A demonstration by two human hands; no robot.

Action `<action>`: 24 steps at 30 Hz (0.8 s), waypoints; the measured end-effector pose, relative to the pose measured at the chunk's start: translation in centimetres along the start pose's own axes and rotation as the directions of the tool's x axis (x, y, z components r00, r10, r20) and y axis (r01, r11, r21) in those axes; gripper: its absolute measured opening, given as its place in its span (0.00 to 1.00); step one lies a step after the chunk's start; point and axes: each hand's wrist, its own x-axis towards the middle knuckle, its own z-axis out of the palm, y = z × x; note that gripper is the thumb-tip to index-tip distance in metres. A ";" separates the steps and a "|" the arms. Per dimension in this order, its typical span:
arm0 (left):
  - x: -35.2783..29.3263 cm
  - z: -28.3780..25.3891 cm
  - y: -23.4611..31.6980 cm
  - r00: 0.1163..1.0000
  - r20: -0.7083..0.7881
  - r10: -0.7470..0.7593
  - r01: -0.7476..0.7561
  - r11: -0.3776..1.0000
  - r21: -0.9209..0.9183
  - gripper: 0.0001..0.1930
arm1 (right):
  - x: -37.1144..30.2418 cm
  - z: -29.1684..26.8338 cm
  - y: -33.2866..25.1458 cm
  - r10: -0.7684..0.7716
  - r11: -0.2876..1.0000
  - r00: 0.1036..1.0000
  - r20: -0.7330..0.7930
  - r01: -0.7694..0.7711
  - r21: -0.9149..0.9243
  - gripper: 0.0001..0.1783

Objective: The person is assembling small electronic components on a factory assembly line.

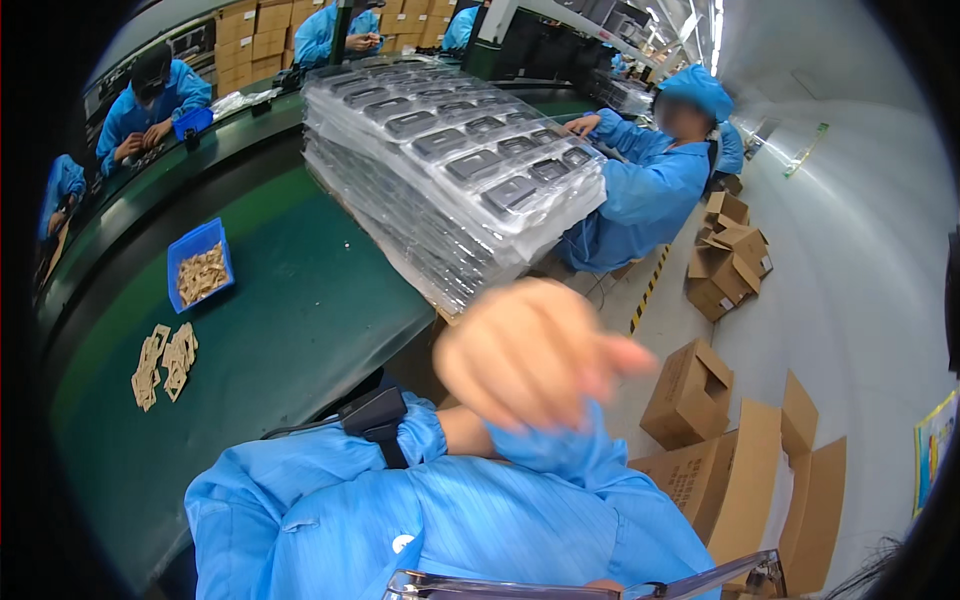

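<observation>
My right hand (530, 352) is raised in front of my body, smeared by motion. Its fingers look curled, but whether they hold anything cannot be made out. Of my left arm, the bare wrist (466, 432) shows, running behind the right sleeve (575, 435); the left hand itself is hidden. A black strap with a box-shaped device (374, 412) sits around the left cuff. Just beyond my right hand, a tall stack of clear plastic trays (430, 200) holds dark rectangular parts in its compartments.
On the green bench (300, 300) stand a blue bin (228, 262) of small tan pieces and two piles of tan frames (163, 365). A co-worker (650, 190) in blue is beside the trays. Open cardboard boxes (690, 395) lie on the floor at right; others work across the bench.
</observation>
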 end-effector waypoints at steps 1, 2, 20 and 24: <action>-0.6 1.1 -4.5 0.990 -0.095 0.100 -0.087 0.988 0.129 0.30 | -1.0 0.5 1.5 0.026 0.999 0.920 -0.391 -0.042 -0.031 0.17; -0.7 1.4 -7.1 0.967 -0.139 0.213 -0.172 0.950 0.261 0.22 | -1.3 0.3 2.0 -0.009 1.000 0.805 -0.593 -0.009 -0.028 0.17; -4.8 -8.4 9.5 0.718 -0.537 -0.443 0.292 0.892 -0.345 0.16 | -9.3 4.8 -2.2 -0.323 0.217 0.344 -0.882 -0.880 -0.423 0.13; -5.4 -8.2 8.5 0.735 -0.546 -0.402 0.180 0.892 -0.415 0.14 | -10.4 4.0 -1.5 -0.199 0.073 0.236 -0.951 -0.964 -0.254 0.16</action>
